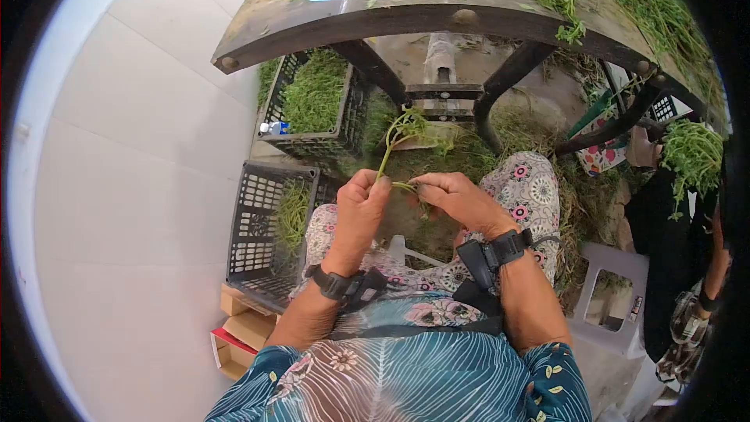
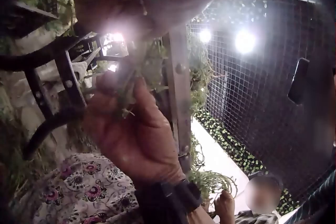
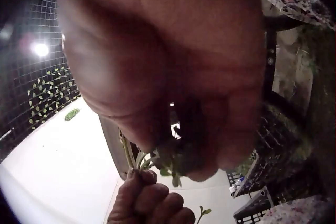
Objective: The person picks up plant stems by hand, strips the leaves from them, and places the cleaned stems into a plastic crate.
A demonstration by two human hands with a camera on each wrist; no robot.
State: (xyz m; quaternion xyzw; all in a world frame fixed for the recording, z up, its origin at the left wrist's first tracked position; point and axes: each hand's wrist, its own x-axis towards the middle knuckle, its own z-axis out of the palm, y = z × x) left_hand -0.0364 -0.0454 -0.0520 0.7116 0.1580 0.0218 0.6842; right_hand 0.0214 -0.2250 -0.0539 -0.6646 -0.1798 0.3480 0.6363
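In the head view a green stem with leafy tips rises from the left hand, which pinches it between thumb and curled fingers. To its right, the right hand pinches a side piece of the same plant between thumb and fingertips. The right wrist view shows the left hand curled round the stems, with the right hand large and close above. In the left wrist view the right hand holds small leaves, partly blurred by glare.
A crate of greens stands beyond the left hand, and a second crate with some stems is nearer. The table with scattered greens spans the top. A stool stands at right; another person's arm shows at the far right.
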